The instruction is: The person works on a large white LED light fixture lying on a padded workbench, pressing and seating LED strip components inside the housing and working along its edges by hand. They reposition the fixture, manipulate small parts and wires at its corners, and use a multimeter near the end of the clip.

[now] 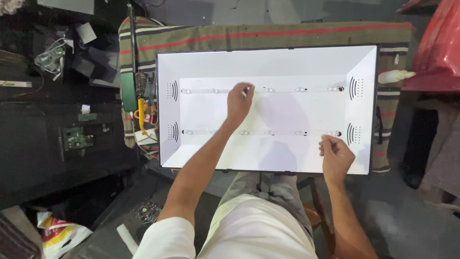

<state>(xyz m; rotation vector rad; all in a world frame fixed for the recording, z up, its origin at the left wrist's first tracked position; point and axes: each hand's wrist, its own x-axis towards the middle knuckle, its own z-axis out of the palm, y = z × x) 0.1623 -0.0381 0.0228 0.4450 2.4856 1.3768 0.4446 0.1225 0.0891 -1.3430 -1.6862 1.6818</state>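
A large white open panel tray (206, 62) lies flat on a striped cloth. Two thin light strips with small round lenses run across it: an upper strip (297, 89) and a lower strip (268, 133). My left hand (238, 102) reaches over the tray and pinches at the upper strip near its middle, fingers closed on something small I cannot make out. My right hand (335, 156) rests near the tray's front right, fingers curled by the right end of the lower strip; whether it holds anything is unclear.
A striped cloth (268, 33) covers the table. Tools with yellow and orange handles (142, 112) lie left of the tray. A green circuit board (76, 139) sits on the dark bench far left. A white bottle (395, 76) and red plastic (438, 43) are at right.
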